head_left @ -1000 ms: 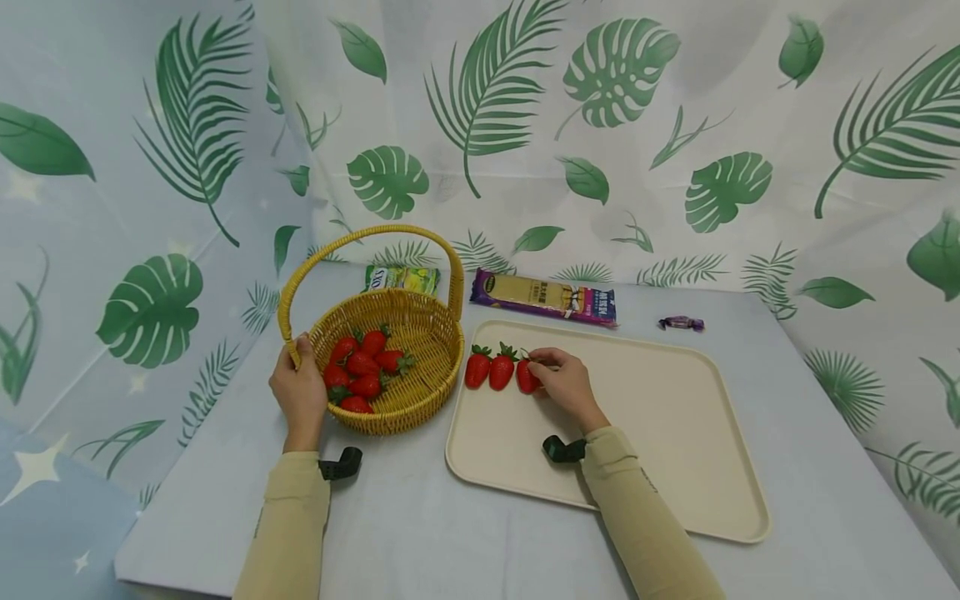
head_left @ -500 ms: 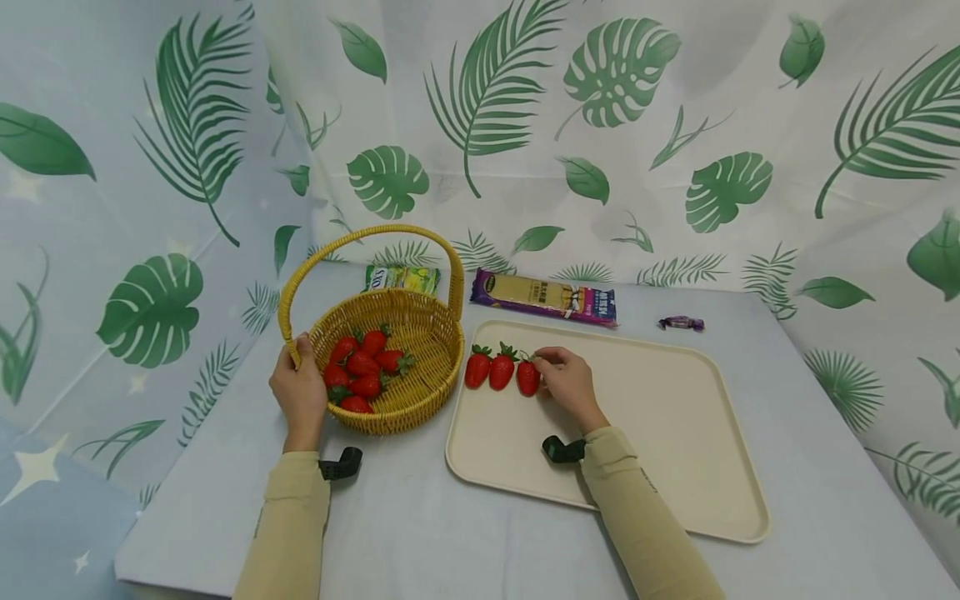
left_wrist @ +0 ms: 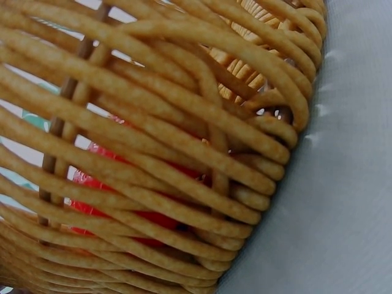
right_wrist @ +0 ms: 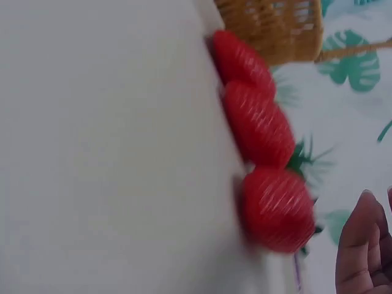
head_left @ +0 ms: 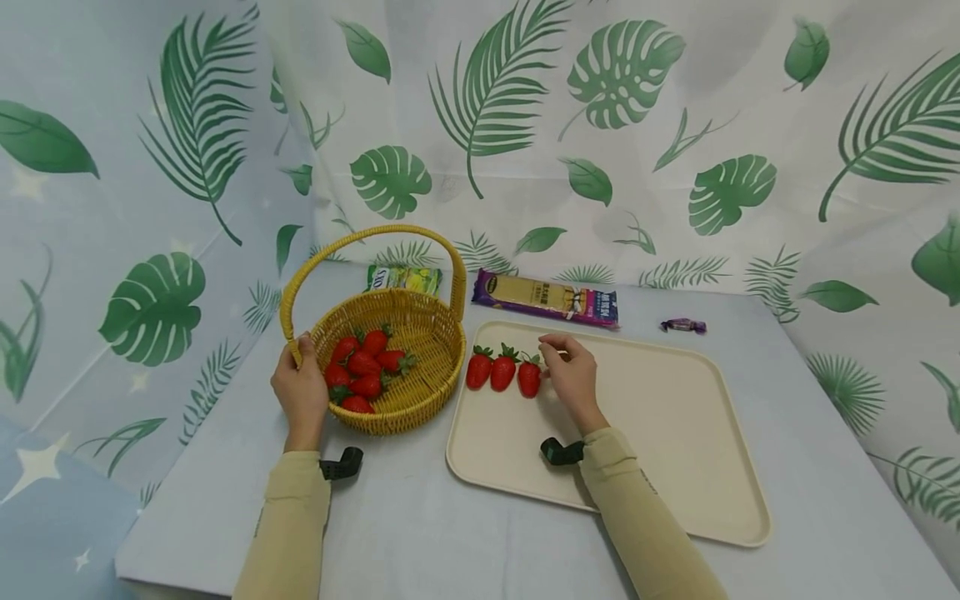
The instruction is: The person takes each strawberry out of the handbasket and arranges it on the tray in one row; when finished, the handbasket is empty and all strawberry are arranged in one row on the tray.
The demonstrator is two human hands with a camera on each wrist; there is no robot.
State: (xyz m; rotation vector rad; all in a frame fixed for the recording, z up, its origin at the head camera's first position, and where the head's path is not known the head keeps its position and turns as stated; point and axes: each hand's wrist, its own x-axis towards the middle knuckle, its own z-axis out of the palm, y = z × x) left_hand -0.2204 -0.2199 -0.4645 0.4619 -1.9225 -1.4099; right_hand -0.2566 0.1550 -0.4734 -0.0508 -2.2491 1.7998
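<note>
R hand [head_left: 572, 379] moved off tray's [head_left: 675, 417] R-most strawberry [head_left: 528, 378] twd counter's [head_left: 420, 517] far edge, fingers loosely bent, nothing held; L hand [head_left: 302, 392] grips basket [head_left: 412, 417]; berry's nr tray's far-L corner, prob. light, slick, bruisable: pinch sides gently.

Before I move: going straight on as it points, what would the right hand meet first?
Likely the rectangular cream tray's far rim; if the right hand passes above, the long purple packet. Height is unclear.
</note>
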